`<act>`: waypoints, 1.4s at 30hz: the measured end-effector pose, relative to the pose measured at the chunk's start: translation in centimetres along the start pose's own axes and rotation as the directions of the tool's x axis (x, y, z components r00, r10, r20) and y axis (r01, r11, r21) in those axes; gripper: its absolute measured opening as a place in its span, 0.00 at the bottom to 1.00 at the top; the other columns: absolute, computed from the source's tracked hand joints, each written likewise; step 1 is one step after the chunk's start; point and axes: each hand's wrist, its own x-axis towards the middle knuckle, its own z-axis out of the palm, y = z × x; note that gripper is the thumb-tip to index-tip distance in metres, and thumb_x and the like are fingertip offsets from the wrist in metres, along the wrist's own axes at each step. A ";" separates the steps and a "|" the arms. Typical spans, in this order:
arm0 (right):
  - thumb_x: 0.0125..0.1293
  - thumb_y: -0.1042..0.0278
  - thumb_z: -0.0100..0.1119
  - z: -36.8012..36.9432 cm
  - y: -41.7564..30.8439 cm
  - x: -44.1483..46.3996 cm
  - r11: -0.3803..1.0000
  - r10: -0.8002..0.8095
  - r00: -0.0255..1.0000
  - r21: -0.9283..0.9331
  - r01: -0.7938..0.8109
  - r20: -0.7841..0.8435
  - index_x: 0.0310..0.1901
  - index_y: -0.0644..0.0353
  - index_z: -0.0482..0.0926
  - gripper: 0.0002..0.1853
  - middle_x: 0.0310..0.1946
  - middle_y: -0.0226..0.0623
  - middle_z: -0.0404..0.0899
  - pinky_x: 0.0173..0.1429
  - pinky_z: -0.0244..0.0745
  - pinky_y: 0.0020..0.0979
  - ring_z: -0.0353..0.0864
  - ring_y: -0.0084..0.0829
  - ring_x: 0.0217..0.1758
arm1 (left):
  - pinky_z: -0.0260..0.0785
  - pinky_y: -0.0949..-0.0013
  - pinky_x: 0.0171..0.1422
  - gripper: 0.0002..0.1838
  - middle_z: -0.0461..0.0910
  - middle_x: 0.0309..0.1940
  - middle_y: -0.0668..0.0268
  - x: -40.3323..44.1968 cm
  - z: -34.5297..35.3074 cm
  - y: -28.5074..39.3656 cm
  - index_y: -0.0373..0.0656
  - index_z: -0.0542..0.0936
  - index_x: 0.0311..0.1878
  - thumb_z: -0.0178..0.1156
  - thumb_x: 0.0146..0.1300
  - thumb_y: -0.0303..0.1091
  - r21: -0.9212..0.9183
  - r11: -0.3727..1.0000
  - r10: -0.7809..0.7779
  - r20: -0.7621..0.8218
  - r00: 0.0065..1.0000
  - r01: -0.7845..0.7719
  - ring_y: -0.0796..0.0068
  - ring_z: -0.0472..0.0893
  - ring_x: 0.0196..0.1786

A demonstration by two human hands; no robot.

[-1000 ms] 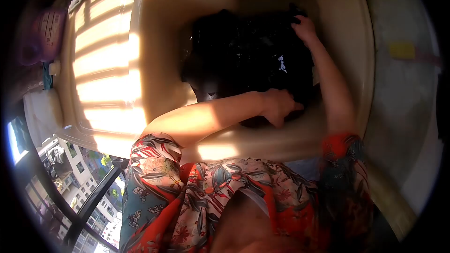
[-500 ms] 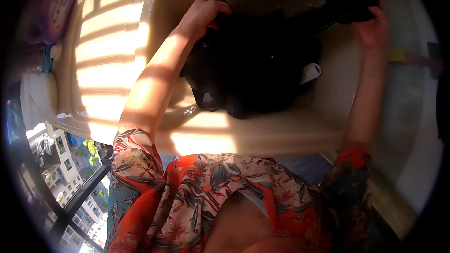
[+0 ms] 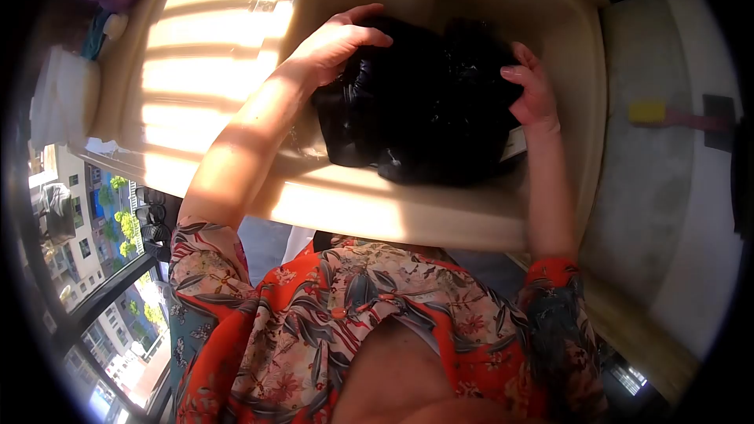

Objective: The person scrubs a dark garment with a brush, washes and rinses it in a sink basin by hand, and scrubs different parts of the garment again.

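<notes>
A dark, wet-looking bundle of cloth (image 3: 424, 110) lies bunched in the hollow of a beige basin (image 3: 577, 55), its surface catching small glints. At its upper left edge, the left hand (image 3: 334, 47) comes in from a forearm slanting up and to the right, back of the hand uppermost; two digits stand well parted, one lying over the dark fabric, so this hand looks loosely open rather than clenched. Across the bundle, the right hand (image 3: 536, 94) rises on a nearly upright forearm, its fingers bent in toward the cloth's right edge (whether they pinch it I cannot tell, the contact being partly hidden). A pale flat piece (image 3: 514, 144) peeks out just beside that forearm. Barred sunlight crosses the basin's left ledge (image 3: 208, 71), and a yellow-ended brush-like item (image 3: 648, 113) lies farther right
</notes>
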 end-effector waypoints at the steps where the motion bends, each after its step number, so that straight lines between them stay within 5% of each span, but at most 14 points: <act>1: 0.42 0.76 0.63 0.9 -1.2 -0.1 0.997 -0.047 0.995 -0.051 0.052 0.091 0.32 0.57 0.69 0.15 0.34 0.25 0.67 0.44 0.67 0.27 0.68 0.24 0.39 | 0.70 0.76 0.39 0.36 0.76 0.41 0.59 0.1 0.3 -0.3 0.43 0.64 0.63 0.65 0.48 0.32 0.000 0.998 0.070 0.045 0.997 -0.070 0.78 0.75 0.38; 2: 0.44 0.77 0.62 2.4 -2.2 -0.1 0.953 -0.165 0.937 -0.196 0.232 0.308 0.28 0.55 0.61 0.17 0.30 0.22 0.64 0.41 0.65 0.24 0.66 0.20 0.37 | 0.70 0.77 0.39 0.37 0.77 0.41 0.60 0.2 0.7 -0.7 0.44 0.64 0.63 0.66 0.48 0.34 -0.003 0.990 0.140 0.085 0.986 -0.141 0.79 0.75 0.37; 6: 0.48 0.76 0.59 7.0 -2.0 -1.5 0.968 0.001 0.807 -0.205 0.148 0.590 0.29 0.53 0.63 0.13 0.32 0.21 0.65 0.43 0.62 0.17 0.66 0.16 0.37 | 0.71 0.80 0.39 0.30 0.79 0.37 0.65 -2.3 1.8 0.3 0.44 0.70 0.58 0.67 0.50 0.29 -0.127 0.977 0.199 0.230 0.953 -0.173 0.78 0.78 0.40; 9: 0.51 0.67 0.64 8.3 -2.1 -2.6 0.941 0.056 0.822 -0.304 0.146 0.566 0.34 0.54 0.67 0.14 0.35 0.23 0.67 0.43 0.63 0.18 0.67 0.17 0.39 | 0.71 0.80 0.39 0.20 0.79 0.34 0.65 -3.5 0.8 0.1 0.40 0.75 0.48 0.66 0.50 0.27 -0.079 0.989 0.135 0.115 0.984 -0.126 0.78 0.78 0.40; 10: 0.54 0.57 0.66 8.0 -1.6 -2.1 0.951 0.029 0.865 -0.280 0.130 0.500 0.41 0.56 0.70 0.19 0.36 0.24 0.69 0.45 0.63 0.19 0.68 0.17 0.40 | 0.71 0.79 0.40 0.17 0.79 0.33 0.65 -3.8 0.7 0.0 0.39 0.77 0.45 0.66 0.49 0.27 -0.050 0.993 0.108 0.075 0.991 -0.104 0.78 0.78 0.39; 13: 0.56 0.52 0.64 10.3 -1.9 -2.8 0.909 0.180 0.956 -0.410 -0.072 0.233 0.44 0.59 0.71 0.22 0.34 0.23 0.71 0.47 0.64 0.19 0.69 0.15 0.40 | 0.71 0.78 0.40 0.14 0.78 0.33 0.66 -4.3 0.7 -0.5 0.39 0.78 0.40 0.67 0.48 0.27 -0.015 0.981 0.195 0.002 0.981 -0.195 0.80 0.77 0.37; 17: 0.61 0.66 0.59 11.3 0.9 -2.2 0.810 -0.023 0.941 -0.546 0.215 0.337 0.46 0.63 0.72 0.14 0.37 0.26 0.74 0.48 0.68 0.21 0.72 0.16 0.42 | 0.70 0.77 0.40 0.14 0.77 0.32 0.66 -4.9 0.5 -0.6 0.41 0.78 0.38 0.68 0.46 0.28 -0.021 0.977 0.212 -0.023 0.977 -0.212 0.80 0.75 0.35; 18: 0.62 0.74 0.55 11.4 0.8 -2.2 0.874 -0.017 0.939 -0.451 0.181 0.343 0.47 0.65 0.71 0.12 0.39 0.29 0.76 0.49 0.69 0.22 0.73 0.18 0.42 | 0.70 0.77 0.41 0.14 0.77 0.32 0.66 -4.9 0.2 -0.8 0.41 0.77 0.38 0.68 0.46 0.28 -0.005 0.976 0.217 -0.029 0.976 -0.217 0.80 0.76 0.36; 28: 0.58 0.78 0.48 11.2 0.8 -0.7 0.993 0.083 0.928 0.045 -0.106 0.364 0.46 0.68 0.73 0.14 0.39 0.34 0.77 0.46 0.72 0.24 0.76 0.25 0.41 | 0.74 0.76 0.37 0.14 0.77 0.32 0.67 -5.5 -0.9 -1.0 0.41 0.76 0.42 0.60 0.49 0.23 -0.120 0.974 0.191 -0.002 0.982 -0.190 0.79 0.78 0.31; 32: 0.62 0.74 0.48 12.2 -0.5 0.4 0.979 0.125 0.980 0.139 -0.147 0.154 0.45 0.64 0.74 0.11 0.37 0.35 0.78 0.44 0.74 0.27 0.78 0.27 0.39 | 0.73 0.76 0.36 0.12 0.78 0.29 0.66 -6.5 -0.2 1.2 0.40 0.77 0.41 0.62 0.52 0.24 -0.319 0.913 0.249 -0.061 0.967 -0.255 0.79 0.78 0.32; 39: 0.63 0.71 0.47 14.5 -6.3 1.0 0.961 0.046 0.929 0.239 -0.142 0.366 0.42 0.65 0.74 0.10 0.37 0.37 0.79 0.44 0.76 0.29 0.79 0.28 0.39 | 0.74 0.76 0.34 0.10 0.79 0.27 0.64 -10.3 -2.8 9.4 0.37 0.78 0.41 0.57 0.57 0.29 -0.456 0.766 0.474 -0.075 0.877 -0.453 0.76 0.80 0.28; 42: 0.68 0.70 0.37 14.2 -8.8 2.9 0.952 -0.038 0.845 0.276 -0.132 0.534 0.49 0.69 0.72 0.16 0.42 0.41 0.78 0.47 0.77 0.29 0.80 0.30 0.43 | 0.72 0.67 0.49 0.23 0.80 0.35 0.58 -12.9 -7.9 15.0 0.39 0.69 0.54 0.58 0.55 0.34 -0.518 0.761 0.610 0.369 0.701 -0.390 0.65 0.79 0.41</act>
